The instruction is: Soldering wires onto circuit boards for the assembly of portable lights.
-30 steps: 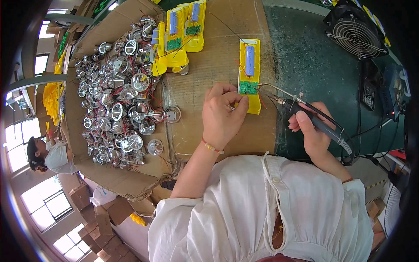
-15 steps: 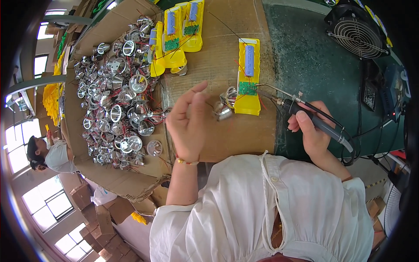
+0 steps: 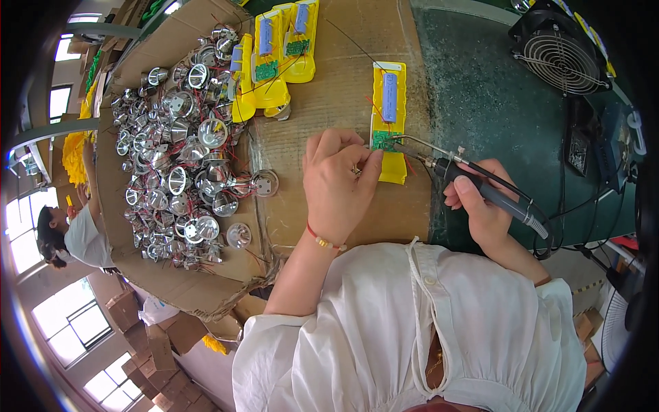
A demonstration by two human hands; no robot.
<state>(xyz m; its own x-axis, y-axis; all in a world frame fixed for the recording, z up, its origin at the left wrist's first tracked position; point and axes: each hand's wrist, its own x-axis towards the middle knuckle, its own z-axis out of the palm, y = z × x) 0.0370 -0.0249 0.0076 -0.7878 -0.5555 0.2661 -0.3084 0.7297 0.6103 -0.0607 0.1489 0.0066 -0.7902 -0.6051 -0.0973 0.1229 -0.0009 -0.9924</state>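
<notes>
A yellow plastic lamp housing [image 3: 392, 168] lies on the cardboard, with a blue cylindrical battery [image 3: 389, 98] and a small green circuit board [image 3: 382, 140] in it. My left hand [image 3: 340, 177] is closed at the board's left edge, thumb and fingertips together. A bit of shiny metal shows between them; what they pinch is hidden. In my right hand [image 3: 486, 209] is a soldering iron [image 3: 491, 194] with a thin feed tube along it. Its tip reaches the board, close to my left fingertips. Thin red and black wires come off the housing.
A cardboard box [image 3: 199, 295] on the left holds many silver reflectors [image 3: 213, 133] with wires. More yellow housings [image 3: 302, 69] lie at the back. A fan [image 3: 559, 62] stands far right on the green mat [image 3: 473, 89]. Another person [image 3: 86, 237] is beyond the box.
My left hand has moved right, from beside the box to the circuit board, and its fingers have closed. It now covers the reflectors beside the housing. The iron has barely shifted.
</notes>
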